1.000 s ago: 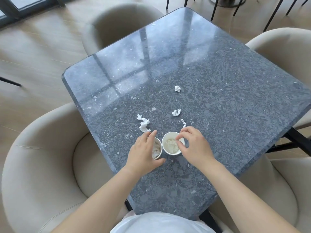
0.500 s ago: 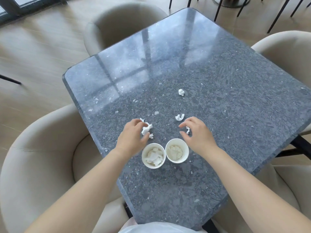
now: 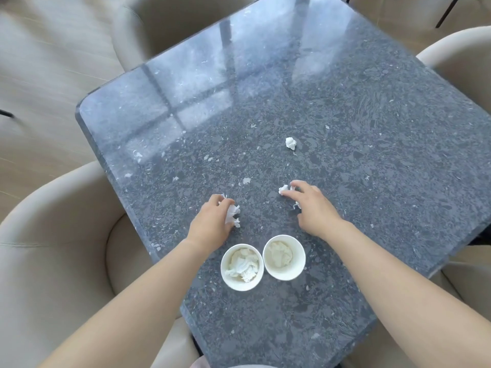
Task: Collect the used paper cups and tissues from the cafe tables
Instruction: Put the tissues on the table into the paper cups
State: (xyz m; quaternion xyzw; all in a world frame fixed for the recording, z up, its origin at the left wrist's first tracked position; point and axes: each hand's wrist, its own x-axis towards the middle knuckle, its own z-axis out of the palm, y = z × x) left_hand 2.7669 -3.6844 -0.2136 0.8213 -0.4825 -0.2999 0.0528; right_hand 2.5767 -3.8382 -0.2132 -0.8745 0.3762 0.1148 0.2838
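Beyond the two paper cups (image 3: 262,262), the left hand (image 3: 212,221) pinched a crumpled tissue (image 3: 232,214); the right hand's (image 3: 313,208) grip closed on another tissue (image 3: 283,189).

My table (image 3: 372,107) is a dark grey speckled stone slab with rounded corners, glossy enough to mirror a window frame toward ten o'clock; two white paper cups (image 3: 242,266) stand touching at six o'clock, each stuffed with crumpled tissue; a torn tissue (image 3: 232,215) lies at about eight o'clock from the centre, a small wad (image 3: 283,189) just right of it, and another wad (image 3: 290,143) sits alone farther off toward twelve o'clock.
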